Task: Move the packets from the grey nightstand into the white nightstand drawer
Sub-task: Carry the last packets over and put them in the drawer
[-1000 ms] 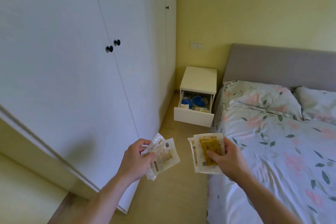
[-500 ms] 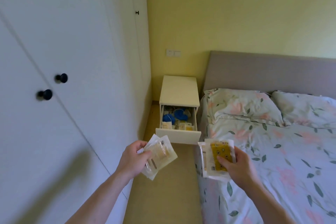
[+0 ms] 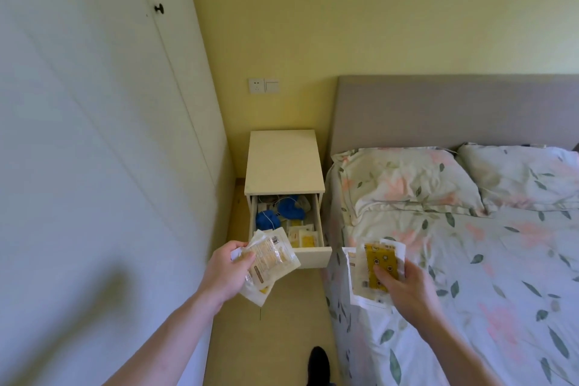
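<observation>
- In the head view, a small white box-shaped nightstand [image 3: 283, 163] was seen standing in the corner between the white wardrobe doors [image 3: 94, 135] and the bed with floral bedding [image 3: 470, 260].
- Its single white drawer [image 3: 313, 255] was seen pulled open, its front panel just beyond the two hands.
- Inside the drawer, blue rounded items [image 3: 291, 209] with white cords were seen toward the back and left, and several flat white-and-yellow packets [image 3: 302, 236] lay toward the front right.
- A fanned bunch of clear plastic packets with pale yellow contents [image 3: 269, 260] was gripped by the left hand [image 3: 225, 276], thumb on top, and was held over the drawer's front left corner.
- A stack of white-edged packets topped by a mustard-yellow patterned one [image 3: 374, 269] was clasped by the right hand [image 3: 407, 291], thumb pressed on the yellow face, above the edge of the bed.
- A dark shoe tip [image 3: 319, 360] was visible on the beige floor [image 3: 282, 338] below.
</observation>
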Demonstrator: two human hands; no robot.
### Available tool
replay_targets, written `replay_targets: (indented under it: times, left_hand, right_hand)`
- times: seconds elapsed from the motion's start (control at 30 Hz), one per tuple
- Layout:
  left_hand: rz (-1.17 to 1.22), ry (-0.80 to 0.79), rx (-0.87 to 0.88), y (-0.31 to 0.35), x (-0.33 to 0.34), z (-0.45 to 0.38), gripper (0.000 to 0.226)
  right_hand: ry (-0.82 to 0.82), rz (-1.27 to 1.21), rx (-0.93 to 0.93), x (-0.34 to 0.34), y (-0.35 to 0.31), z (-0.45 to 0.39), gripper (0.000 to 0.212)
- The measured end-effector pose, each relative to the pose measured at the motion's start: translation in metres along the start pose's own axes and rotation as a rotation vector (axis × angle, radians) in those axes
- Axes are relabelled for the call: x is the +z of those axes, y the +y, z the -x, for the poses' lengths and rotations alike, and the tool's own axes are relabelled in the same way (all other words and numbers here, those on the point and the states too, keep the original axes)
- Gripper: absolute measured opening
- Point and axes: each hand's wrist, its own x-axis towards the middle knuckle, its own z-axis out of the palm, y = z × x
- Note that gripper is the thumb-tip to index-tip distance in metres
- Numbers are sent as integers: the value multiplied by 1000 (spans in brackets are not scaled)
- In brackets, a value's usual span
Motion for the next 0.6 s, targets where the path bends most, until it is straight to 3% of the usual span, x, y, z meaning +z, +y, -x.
replay_targets:
  times: [0.4,0.6]
  left_hand:
    - [184,218,-276,22,-4,-121,17]
    - [230,200,-348,11,-23,-192,20]
  right_hand:
    - [-187,106,73,41,-37,-177,2]
    - [-215,145,226,92,-15,-239,14]
